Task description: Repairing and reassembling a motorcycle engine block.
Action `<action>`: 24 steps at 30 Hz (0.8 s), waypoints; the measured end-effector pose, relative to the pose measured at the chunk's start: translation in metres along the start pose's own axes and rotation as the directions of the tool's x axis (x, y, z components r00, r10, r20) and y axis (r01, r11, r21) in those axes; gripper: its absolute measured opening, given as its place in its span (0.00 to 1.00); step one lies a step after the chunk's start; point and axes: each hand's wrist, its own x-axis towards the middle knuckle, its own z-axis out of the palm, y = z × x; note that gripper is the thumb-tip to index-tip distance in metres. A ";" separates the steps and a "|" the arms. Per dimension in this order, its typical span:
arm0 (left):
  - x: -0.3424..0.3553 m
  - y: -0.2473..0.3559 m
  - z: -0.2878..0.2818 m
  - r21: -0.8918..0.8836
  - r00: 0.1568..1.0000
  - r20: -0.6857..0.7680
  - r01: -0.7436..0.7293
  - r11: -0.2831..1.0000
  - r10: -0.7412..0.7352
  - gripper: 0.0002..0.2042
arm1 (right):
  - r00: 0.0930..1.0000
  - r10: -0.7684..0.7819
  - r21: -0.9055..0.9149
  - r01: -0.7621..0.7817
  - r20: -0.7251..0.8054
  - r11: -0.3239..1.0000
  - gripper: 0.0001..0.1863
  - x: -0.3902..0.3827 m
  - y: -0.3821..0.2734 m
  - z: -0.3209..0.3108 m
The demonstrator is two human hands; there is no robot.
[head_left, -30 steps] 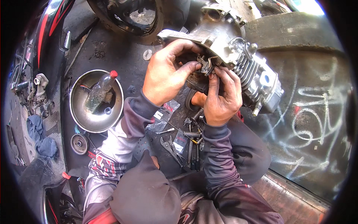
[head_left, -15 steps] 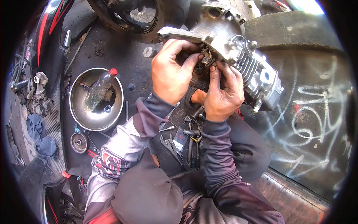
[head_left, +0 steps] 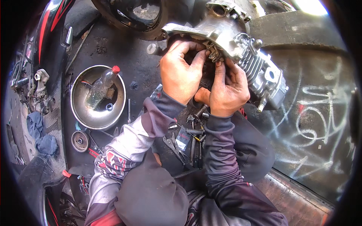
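A silver engine [head_left: 260, 69] with cooling fins and an open casing lies at the upper middle, tilted down to the right. Inside the casing's mouth sits a small metal part [head_left: 214, 52], its exact kind unclear. My left hand [head_left: 181, 71] is closed, with thumb and forefinger pinching the part's left side and the other fingers tucked behind the casing rim. From below, my right hand [head_left: 228, 90] grips the same part between thumb and fingertips, close beside the finned cylinder. The fingertips hide some of the part.
To the left stands a metal bowl [head_left: 122, 101] holding a red-capped plastic bottle [head_left: 100, 90]. Locking pliers [head_left: 173, 148] and several tools lie between my forearms. A round metal part [head_left: 80, 141] and blue rag [head_left: 46, 145] are farther left; a wheel [head_left: 160, 19] is behind.
My left hand has moved slightly right and down, its fingers deeper under the casing rim. The right hand has stayed nearly in place. The small metal part looks slightly turned.
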 end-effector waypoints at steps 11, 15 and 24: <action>-0.002 0.012 -0.001 0.040 0.998 0.001 0.058 0.998 -0.058 0.06 | 0.996 0.086 0.092 -0.081 -0.041 0.992 0.10 -0.007 0.004 0.003; 0.000 0.004 0.001 0.155 0.980 0.016 -0.198 0.968 0.198 0.07 | 0.994 0.110 0.092 -0.107 -0.027 0.990 0.11 -0.005 -0.001 0.001; 0.001 -0.011 0.005 0.302 0.826 0.022 -0.542 0.784 0.563 0.11 | 0.997 0.072 0.099 -0.068 -0.034 0.993 0.10 -0.004 -0.001 0.001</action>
